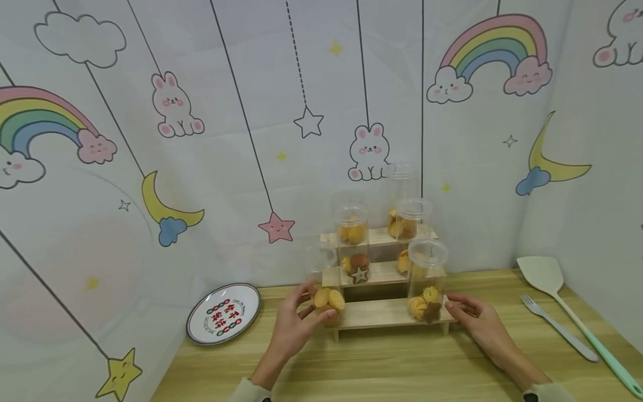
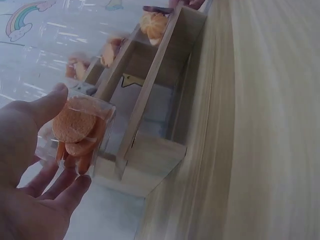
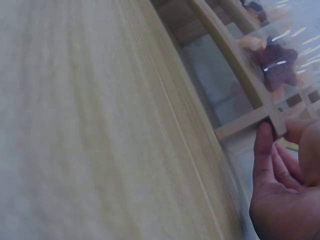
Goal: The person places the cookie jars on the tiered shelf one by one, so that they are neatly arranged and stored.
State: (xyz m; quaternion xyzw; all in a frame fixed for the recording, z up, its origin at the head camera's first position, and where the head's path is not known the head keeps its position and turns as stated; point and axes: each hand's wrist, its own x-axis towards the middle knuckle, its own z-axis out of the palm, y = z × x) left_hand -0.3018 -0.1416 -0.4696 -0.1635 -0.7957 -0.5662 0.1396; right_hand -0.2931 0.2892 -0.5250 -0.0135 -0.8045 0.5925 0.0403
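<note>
My left hand (image 1: pixel 295 326) grips a clear jar of round biscuits (image 1: pixel 329 300) at the left end of a three-step wooden rack (image 1: pixel 377 315). Thumb and fingers wrap the jar's sides in the left wrist view, where its biscuits (image 2: pixel 75 120) show beside the lowest shelf. At the opposite end, my right hand (image 1: pixel 477 326) holds the tip of that lowest shelf (image 3: pixel 272 120) between thumb and fingers. Close to it stands a jar of mixed biscuits (image 1: pixel 427 298), a brown star-shaped biscuit (image 3: pixel 280 65) among them. More biscuit jars (image 1: pixel 353 231) fill the upper steps.
A white plate with red lettering (image 1: pixel 223 314) lies left of the rack. To the right are a fork (image 1: pixel 560 328) and a pale spatula with a green handle (image 1: pixel 567 301). Behind the wooden table (image 1: pixel 351 368) hangs a cartoon-printed backdrop (image 1: pixel 301 167).
</note>
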